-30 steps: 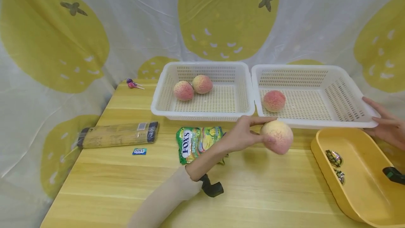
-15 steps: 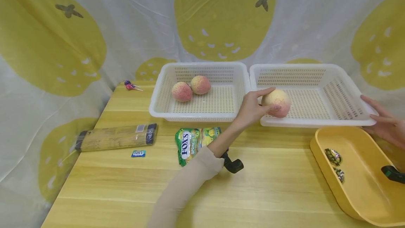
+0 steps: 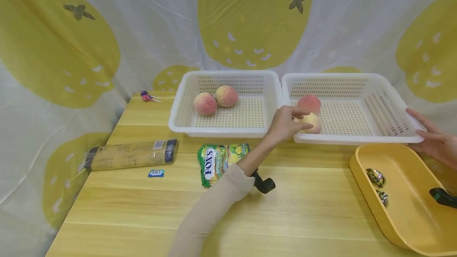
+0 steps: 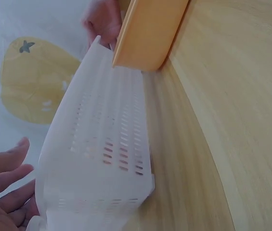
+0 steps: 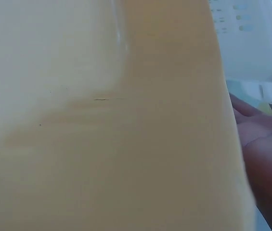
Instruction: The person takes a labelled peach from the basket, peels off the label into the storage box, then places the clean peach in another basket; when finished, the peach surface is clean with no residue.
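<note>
While your left hand (image 3: 285, 124) reaches over the near rim of the right white basket (image 3: 392, 138), its fingers curl around a pale peach (image 3: 311, 122) low inside, just in front of a redder peach (image 3: 309, 102). Your right hand (image 3: 433, 140) rests with straight fingers on that basket's right rim, beside the yellow tray (image 3: 360, 169). Two more peaches (image 3: 216, 99) sit in the left basket (image 3: 178, 122); a candy bag (image 3: 219, 162) lies under your forearm.
</note>
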Available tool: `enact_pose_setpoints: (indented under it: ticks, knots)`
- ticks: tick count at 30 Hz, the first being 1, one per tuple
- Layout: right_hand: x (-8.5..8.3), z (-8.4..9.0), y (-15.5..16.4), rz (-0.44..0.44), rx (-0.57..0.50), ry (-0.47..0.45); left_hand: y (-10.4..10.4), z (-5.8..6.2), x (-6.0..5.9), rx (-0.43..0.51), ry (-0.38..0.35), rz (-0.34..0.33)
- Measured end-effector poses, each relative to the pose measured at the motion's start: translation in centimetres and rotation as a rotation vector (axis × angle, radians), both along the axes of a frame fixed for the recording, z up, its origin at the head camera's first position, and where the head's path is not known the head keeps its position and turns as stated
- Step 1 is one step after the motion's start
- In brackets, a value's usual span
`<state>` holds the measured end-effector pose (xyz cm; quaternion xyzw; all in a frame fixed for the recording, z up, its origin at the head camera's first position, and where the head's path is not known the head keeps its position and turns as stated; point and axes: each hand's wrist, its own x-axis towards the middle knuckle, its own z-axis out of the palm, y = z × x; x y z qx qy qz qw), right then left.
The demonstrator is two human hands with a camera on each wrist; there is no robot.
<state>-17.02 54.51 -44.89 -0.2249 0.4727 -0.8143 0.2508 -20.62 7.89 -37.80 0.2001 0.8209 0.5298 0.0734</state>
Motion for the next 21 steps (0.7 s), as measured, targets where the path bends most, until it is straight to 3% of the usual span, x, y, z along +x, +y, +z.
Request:
enact_pose_setpoints:
  ticks: [7,10,13,16,19,21]
  knots:
    - [0.1,0.0,0.1,0.004,-0.021,-0.023,-3.2,0.5,0.0,0.112,-0.05,-0.126]
    - [0.0,-0.1,0.2,-0.007,0.019,-0.008,-6.5,1.3,0.2,0.052,-0.024,-0.168]
    - [0.0,-0.2,0.3,-0.019,0.058,0.005,-11.4,2.1,0.5,-0.017,0.043,-0.178]
    - [-0.1,-0.1,0.5,-0.021,0.057,-0.002,-17.0,3.0,0.8,-0.08,0.096,-0.111]
    - [-0.2,0.1,0.7,-0.036,0.1,-0.019,-22.5,3.5,0.9,-0.206,0.119,0.021]
    - [-0.1,0.6,0.8,-0.136,0.324,0.024,-25.8,3.3,0.8,-0.306,0.095,0.113]
